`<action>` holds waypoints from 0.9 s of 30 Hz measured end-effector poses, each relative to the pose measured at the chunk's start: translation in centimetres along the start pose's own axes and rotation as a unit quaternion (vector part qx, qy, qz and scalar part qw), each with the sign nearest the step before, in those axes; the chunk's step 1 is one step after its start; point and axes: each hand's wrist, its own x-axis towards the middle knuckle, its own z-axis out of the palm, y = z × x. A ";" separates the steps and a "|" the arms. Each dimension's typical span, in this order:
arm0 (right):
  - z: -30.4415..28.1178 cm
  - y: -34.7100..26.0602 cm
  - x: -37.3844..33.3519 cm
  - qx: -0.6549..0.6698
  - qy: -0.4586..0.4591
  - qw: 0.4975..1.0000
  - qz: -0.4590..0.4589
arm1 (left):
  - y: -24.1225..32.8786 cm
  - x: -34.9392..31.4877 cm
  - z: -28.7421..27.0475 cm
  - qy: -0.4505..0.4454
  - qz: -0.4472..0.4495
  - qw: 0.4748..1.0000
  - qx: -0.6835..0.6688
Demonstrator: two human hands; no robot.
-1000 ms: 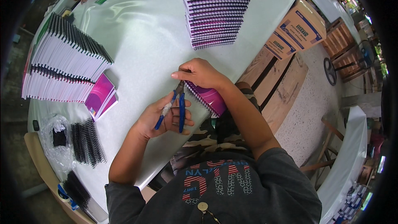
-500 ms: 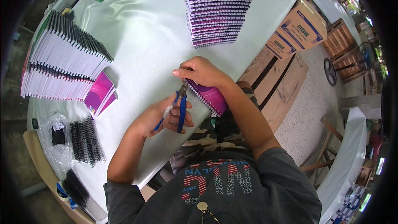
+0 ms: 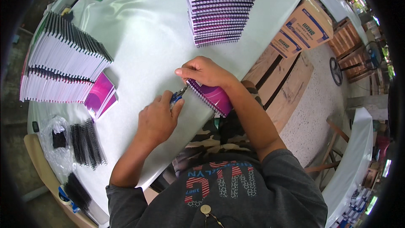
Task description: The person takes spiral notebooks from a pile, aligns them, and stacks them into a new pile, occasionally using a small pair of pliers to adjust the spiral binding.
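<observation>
My left hand (image 3: 158,116), back upward, is closed around blue-handled pliers (image 3: 178,94). Their metal jaws meet the upper end of the wire spiral on a small purple notebook (image 3: 214,97). From above, my right hand (image 3: 206,71) grips that notebook at its top end, thumb pointing left; the fingers beneath are partly hidden. The notebook is tilted at the table's near edge, its spiral side facing left. Whether the jaws are closed on the wire is too small to tell.
Spiral-bound notebooks form a tall stack (image 3: 219,12) ahead and more stacks (image 3: 67,61) at left. Purple booklets (image 3: 101,95) lean beside these. Black wire spirals (image 3: 87,143) and a clear plastic bag (image 3: 57,137) lie nearer. Cartons (image 3: 308,25) stand right of the table (image 3: 139,63).
My left hand has turned from palm-up with spread fingers to back-up, closing around the pliers' handles. The jaws stay at the spiral's end. My right hand and the notebook barely move.
</observation>
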 end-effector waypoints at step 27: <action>0.7 0.0 0.0 -0.022 0.003 0.999 -0.046 | -3.6 3.4 0.9 0.362 0.160 0.893 -0.213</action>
